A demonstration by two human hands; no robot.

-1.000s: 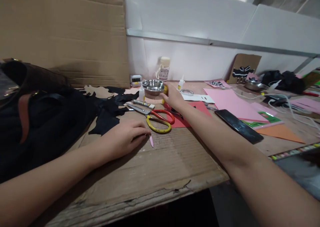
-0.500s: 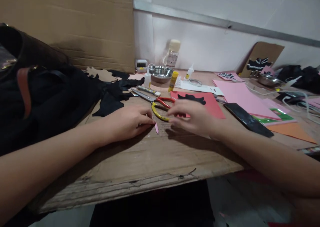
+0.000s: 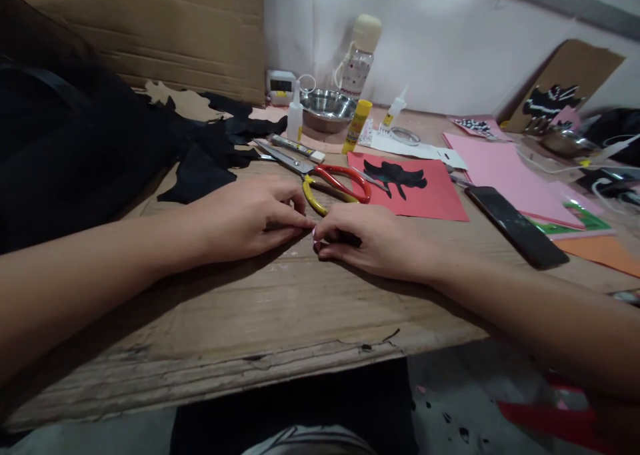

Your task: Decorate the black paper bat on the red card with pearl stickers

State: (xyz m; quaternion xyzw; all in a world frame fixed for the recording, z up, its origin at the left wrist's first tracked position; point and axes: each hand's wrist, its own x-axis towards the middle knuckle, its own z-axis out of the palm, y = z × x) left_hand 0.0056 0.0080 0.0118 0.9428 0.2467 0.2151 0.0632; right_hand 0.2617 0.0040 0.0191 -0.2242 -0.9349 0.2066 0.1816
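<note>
My left hand (image 3: 247, 221) and my right hand (image 3: 370, 238) meet fingertip to fingertip on the cardboard-covered table (image 3: 250, 321). Between the fingertips sits a small pink paper piece (image 3: 315, 235), mostly hidden; both hands pinch it. Just behind the hands lie scissors (image 3: 325, 178) with one red and one yellow handle. A red paper sheet (image 3: 435, 198) with a black cutout shape (image 3: 397, 175) glued on lies right of the scissors. A yellow glue stick (image 3: 359, 126) stands upright near a steel bowl (image 3: 327, 108).
A black bag (image 3: 70, 141) and black paper scraps (image 3: 215, 155) fill the left. A phone (image 3: 515, 225) lies at the right beside pink sheets (image 3: 500, 171). At the back stand a bottle (image 3: 361, 55), small glue bottles (image 3: 295, 115) and a timer (image 3: 277, 85).
My right hand drew back from the steel bowl, leaving the yellow glue stick standing there, and came down to meet my left hand at the pink piece. The view tilted down.
</note>
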